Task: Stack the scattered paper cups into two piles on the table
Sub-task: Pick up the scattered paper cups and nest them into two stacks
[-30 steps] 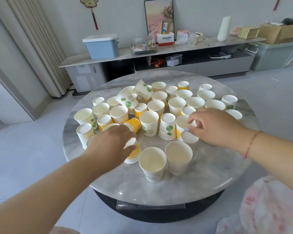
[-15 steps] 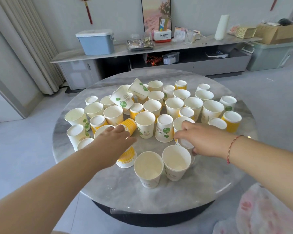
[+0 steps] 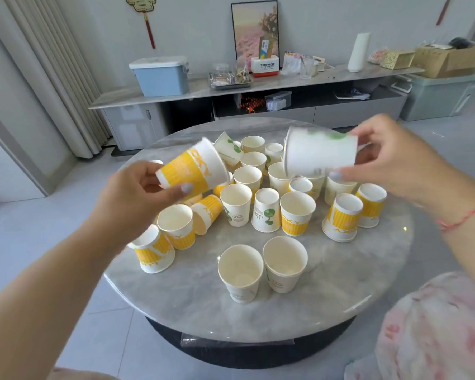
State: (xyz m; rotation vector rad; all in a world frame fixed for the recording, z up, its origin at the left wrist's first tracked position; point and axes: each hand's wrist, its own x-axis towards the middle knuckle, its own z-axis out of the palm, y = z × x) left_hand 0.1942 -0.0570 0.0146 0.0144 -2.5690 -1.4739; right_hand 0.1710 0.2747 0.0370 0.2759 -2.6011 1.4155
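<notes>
The left hand (image 3: 132,198) grasps a yellow-banded cup (image 3: 194,168) by its base, fingers and thumb curled round it, holding it in the air on its side with the mouth pointing toward the middle of the round marble table (image 3: 340,283). The right hand (image 3: 390,160) grasps a white cup with green print (image 3: 320,152), also lifted and tipped sideways, its mouth facing left toward the other cup; the two cups are apart. Below them, the scattered paper cups (image 3: 258,187) crowd the middle and far part of the tabletop, some upright, some upside down, one yellow one lying on its side. Near the front edge two white cups (image 3: 262,267) stand upright, just beside each other, mouths up.
</notes>
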